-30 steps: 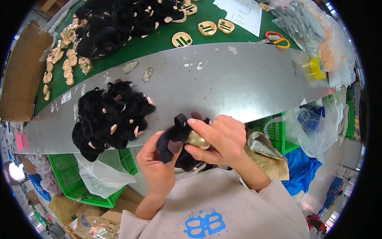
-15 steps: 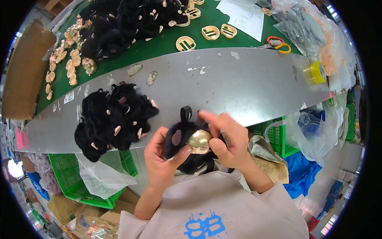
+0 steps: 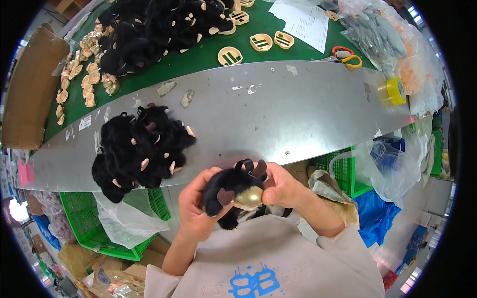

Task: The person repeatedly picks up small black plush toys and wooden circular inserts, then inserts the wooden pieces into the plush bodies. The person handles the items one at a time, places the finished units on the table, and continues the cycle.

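- Far left: brown cardboard [image 3: 35,94] beside the green tabletop [image 3: 203,54].
- Lower left: green plastic crate [image 3: 79,213] below the grey metal worktop [image 3: 298,109].
- Lower centre: my left hand [image 3: 197,207] and right hand [image 3: 282,186] clasp a gold-domed black plush toy [image 3: 223,182].
- Right: yellow tape roll [image 3: 396,91].

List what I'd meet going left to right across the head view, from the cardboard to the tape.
Brown cardboard panel, pile of black furry pieces, left hand, shiny gold rounded piece, right hand, scissors with red and yellow handles, roll of yellow tape.
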